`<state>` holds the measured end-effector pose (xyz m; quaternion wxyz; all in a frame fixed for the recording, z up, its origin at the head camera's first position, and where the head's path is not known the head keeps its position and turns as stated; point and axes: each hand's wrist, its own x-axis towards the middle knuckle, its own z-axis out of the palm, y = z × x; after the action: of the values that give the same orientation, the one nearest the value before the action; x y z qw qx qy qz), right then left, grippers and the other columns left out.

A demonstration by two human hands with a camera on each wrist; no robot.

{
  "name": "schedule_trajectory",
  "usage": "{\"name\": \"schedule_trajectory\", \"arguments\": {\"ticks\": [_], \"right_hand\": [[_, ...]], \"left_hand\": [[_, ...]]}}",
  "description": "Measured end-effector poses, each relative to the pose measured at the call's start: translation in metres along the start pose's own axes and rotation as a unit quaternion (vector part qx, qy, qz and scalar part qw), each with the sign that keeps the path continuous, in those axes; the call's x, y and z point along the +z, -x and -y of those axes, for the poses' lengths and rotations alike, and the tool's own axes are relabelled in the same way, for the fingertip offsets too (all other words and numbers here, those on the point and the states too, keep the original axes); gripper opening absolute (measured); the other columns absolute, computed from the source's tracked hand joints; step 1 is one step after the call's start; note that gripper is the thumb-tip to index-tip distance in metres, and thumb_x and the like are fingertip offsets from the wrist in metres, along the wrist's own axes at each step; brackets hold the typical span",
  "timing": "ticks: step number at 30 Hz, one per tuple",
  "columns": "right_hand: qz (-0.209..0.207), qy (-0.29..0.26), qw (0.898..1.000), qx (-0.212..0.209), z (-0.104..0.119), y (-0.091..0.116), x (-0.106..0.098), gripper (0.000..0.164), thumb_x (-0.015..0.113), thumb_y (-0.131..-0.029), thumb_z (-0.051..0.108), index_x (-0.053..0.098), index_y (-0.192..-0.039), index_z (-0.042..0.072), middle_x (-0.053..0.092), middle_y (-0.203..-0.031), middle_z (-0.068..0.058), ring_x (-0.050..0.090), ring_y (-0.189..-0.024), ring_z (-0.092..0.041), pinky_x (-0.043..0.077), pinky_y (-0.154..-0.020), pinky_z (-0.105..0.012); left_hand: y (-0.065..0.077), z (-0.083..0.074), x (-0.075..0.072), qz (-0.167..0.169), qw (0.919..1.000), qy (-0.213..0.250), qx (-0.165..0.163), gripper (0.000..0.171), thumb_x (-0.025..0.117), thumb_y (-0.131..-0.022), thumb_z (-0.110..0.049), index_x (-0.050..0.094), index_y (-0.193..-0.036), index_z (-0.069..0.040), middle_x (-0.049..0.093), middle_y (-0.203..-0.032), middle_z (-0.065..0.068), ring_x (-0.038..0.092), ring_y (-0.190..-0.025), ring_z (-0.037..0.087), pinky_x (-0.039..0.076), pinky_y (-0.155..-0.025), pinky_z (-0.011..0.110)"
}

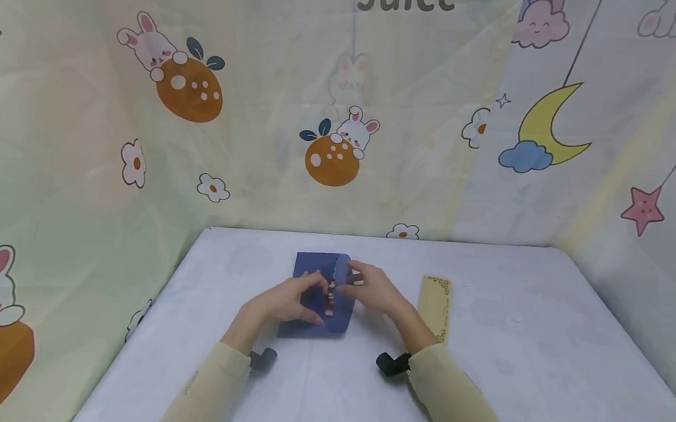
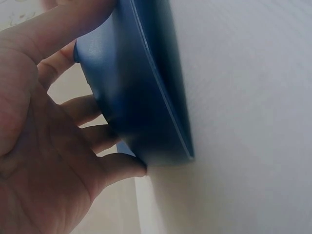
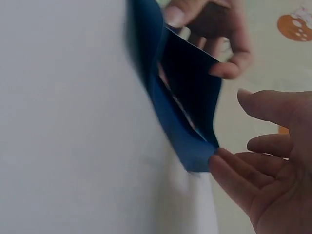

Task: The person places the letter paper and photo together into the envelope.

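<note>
A dark blue, flat paper-like sleeve or envelope [image 1: 314, 263] rests on the white table, with a narrow opening showing a colourful printed strip [image 1: 331, 300] inside. My left hand [image 1: 285, 298] holds its edge, thumb on one face and fingers behind the other, bending the blue sheet [image 2: 122, 87] outward in the left wrist view. On the other side is my right hand [image 1: 376, 289], fingers loosely bent and spread. In the right wrist view, a fingertip of the right hand [image 3: 273, 165] is right at the blue sleeve's lower corner [image 3: 195, 158], below its gaping pocket.
A pale yellow strip [image 1: 434, 307] with a dark ornamental border lies right of the sleeve, partly behind the right forearm. Black camera mounts [image 1: 392, 364] sit at both wrists. A printed fabric curtain [image 1: 276, 94] surrounds the table's back and sides.
</note>
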<state>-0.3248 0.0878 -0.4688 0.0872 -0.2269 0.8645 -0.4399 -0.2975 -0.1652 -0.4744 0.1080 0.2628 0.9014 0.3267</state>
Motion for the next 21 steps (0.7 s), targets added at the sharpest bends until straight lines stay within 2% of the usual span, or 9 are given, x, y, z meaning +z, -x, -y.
{"name": "schedule_trajectory", "arguments": {"ticks": [4, 10, 15, 21], "right_hand": [[-0.032, 0.028, 0.999, 0.01, 0.0, 0.003, -0.021, 0.07, 0.072, -0.098, 0.034, 0.043, -0.157, 0.009, 0.056, -0.151, -0.022, 0.06, -0.133, -0.042, 0.053, -0.107, -0.056], [-0.058, 0.019, 0.998, 0.03, -0.008, 0.013, -0.058, 0.072, 0.069, -0.099, 0.037, 0.039, -0.159, 0.01, 0.048, -0.159, -0.02, 0.053, -0.138, -0.049, 0.049, -0.111, -0.059], [-0.058, 0.027, 0.996, 0.055, -0.017, 0.026, -0.08, 0.077, 0.068, -0.1, 0.04, 0.034, -0.162, 0.01, 0.04, -0.164, -0.021, 0.046, -0.143, -0.052, 0.045, -0.114, -0.061], [-0.053, 0.043, 0.994, 0.083, -0.031, 0.038, -0.097, 0.081, 0.067, -0.099, 0.046, 0.032, -0.163, 0.012, 0.038, -0.163, -0.026, 0.04, -0.146, -0.054, 0.04, -0.115, -0.065]], "left_hand": [[-0.001, 0.003, 0.001, -0.002, 1.0, -0.007, 0.006, 0.059, 0.093, -0.078, -0.031, 0.057, -0.124, -0.024, 0.05, -0.159, 0.009, 0.019, -0.158, 0.047, 0.021, -0.127, 0.063], [-0.001, 0.002, 0.001, 0.002, 1.0, -0.003, -0.002, 0.059, 0.093, -0.078, -0.031, 0.056, -0.124, -0.026, 0.048, -0.161, 0.008, 0.017, -0.159, 0.044, 0.019, -0.129, 0.061], [-0.001, 0.001, 0.0, 0.001, 1.0, 0.0, 0.009, 0.057, 0.093, -0.078, -0.029, 0.056, -0.122, -0.026, 0.053, -0.156, 0.007, 0.018, -0.16, 0.041, 0.015, -0.131, 0.057], [0.0, 0.001, 0.0, 0.0, 0.9999, 0.002, 0.011, 0.055, 0.093, -0.078, -0.028, 0.056, -0.119, -0.029, 0.053, -0.156, 0.006, 0.019, -0.16, 0.04, 0.015, -0.131, 0.056]]}}
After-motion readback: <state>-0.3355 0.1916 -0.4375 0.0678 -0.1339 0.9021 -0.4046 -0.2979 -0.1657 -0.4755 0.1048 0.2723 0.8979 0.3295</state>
